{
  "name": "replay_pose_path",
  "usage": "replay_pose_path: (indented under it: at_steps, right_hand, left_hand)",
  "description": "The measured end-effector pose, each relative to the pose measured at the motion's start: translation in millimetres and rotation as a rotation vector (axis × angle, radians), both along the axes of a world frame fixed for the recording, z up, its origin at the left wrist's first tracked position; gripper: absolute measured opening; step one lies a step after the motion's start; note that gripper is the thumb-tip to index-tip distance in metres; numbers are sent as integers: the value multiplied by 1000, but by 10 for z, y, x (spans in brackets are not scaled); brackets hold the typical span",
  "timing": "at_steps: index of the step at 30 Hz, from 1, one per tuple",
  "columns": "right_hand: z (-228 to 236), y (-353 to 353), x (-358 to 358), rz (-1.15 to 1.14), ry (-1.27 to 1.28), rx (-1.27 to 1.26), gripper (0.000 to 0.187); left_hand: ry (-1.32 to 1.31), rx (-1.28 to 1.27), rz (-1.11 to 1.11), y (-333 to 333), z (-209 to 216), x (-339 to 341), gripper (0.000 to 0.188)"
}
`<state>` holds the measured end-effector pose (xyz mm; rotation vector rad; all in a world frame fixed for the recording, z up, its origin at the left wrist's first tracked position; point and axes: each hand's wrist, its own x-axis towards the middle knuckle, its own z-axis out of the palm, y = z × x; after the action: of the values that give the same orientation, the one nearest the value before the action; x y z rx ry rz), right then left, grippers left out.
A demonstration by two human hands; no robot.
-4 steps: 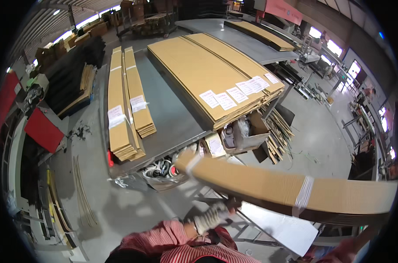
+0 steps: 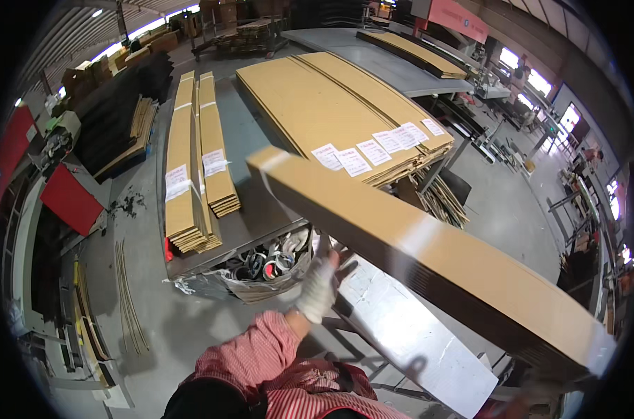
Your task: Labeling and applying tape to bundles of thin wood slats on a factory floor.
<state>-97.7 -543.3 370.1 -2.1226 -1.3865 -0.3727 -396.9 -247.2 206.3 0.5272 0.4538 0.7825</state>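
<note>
A long bundle of brown cardboard strips (image 2: 373,202), bound with pale bands, slants across the view from the middle to the lower right. Its far end hangs over the front of the grey table (image 2: 261,167). My left hand (image 2: 318,288), in a whitish knit glove, is just below the bundle's dark underside with fingers spread; whether they touch it is unclear. My right hand (image 2: 540,394) is dim and blurred under the bundle's near end, its fingers not readable. On the table lie two narrow banded cardboard bundles (image 2: 184,153) and a wide labelled cardboard stack (image 2: 331,105).
Below the bundle stands a white-topped bench (image 2: 414,342). An open bag of tape rolls and odds and ends (image 2: 268,262) sits at the table's front edge. Loose strips (image 2: 442,199) lean beside the table on the right. Thin strips (image 2: 128,300) lie on the floor at left.
The bundle's far end has swung up and away over the table edge, and its near end has dropped. My left hand has risen and moved forward with it.
</note>
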Motion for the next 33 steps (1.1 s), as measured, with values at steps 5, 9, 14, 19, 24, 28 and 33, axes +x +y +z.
replay_pose_path:
  at_steps: [5, 9, 14, 19, 24, 28, 33]
  right_hand:
    - [-1806, 1204, -1092, 855, -190, -448, 61]
    - [-2230, 1644, -1048, 518, 716, -481, 41]
    - [-2414, 3114, -780, 437, 407, -442, 34]
    - [-3330, 3554, -408, 428, 1077, -832, 60]
    - [-3190, 3822, -57, 327, 992, -723, 62]
    - [-3121, 3994, 275, 280, 1031, -683, 51]
    - [-3380, 3848, 574, 274, 1231, -719, 46]
  left_hand:
    - [-65, -107, 199, -477, -438, 218, 64]
    - [41, -111, 306, 773, -361, -558, 50]
    - [1824, 1528, 16, 1181, -429, -794, 71]
    - [1940, 1520, 333, 2259, -441, -966, 66]
    - [1587, 1554, 12, 2572, 64, 145, 56]
    - [1627, 1785, 74, 2844, -450, 797, 55]
    - [1704, 1613, 83, 3009, -308, 947, 55]
